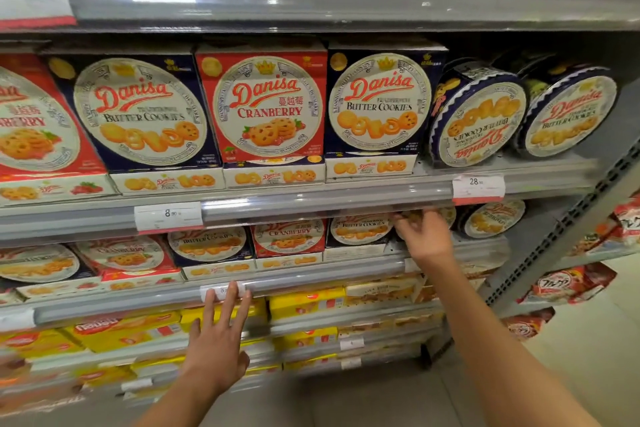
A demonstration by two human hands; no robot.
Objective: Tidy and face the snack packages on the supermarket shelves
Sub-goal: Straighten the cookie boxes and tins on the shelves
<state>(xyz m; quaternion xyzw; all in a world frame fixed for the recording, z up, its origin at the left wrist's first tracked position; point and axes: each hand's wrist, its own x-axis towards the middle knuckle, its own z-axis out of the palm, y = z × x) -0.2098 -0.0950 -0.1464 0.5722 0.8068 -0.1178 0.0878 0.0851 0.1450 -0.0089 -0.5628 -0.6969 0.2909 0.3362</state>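
Note:
My right hand [425,235] reaches into the second shelf from the middle and grips a round cookie tin [446,215] that it mostly hides. Another round tin [493,218] stands just right of it. Blue and red Danisa cookie boxes [289,234] line the same shelf to the left. My left hand [220,340] is held flat with straight, spread fingers in front of the shelf rail [311,279], fingertips at a price tag, holding nothing. On the shelf above, Danisa boxes [266,107] face forward and two round tins [479,118] stand on edge, the left one rotated upside down.
Yellow snack packs [304,302] fill the lower shelves. A grey perforated upright [568,222] ends the shelving at the right, with red bags [571,282] on the neighbouring rack. Price tags [478,187] clip onto the rails. Tiled floor lies at lower right.

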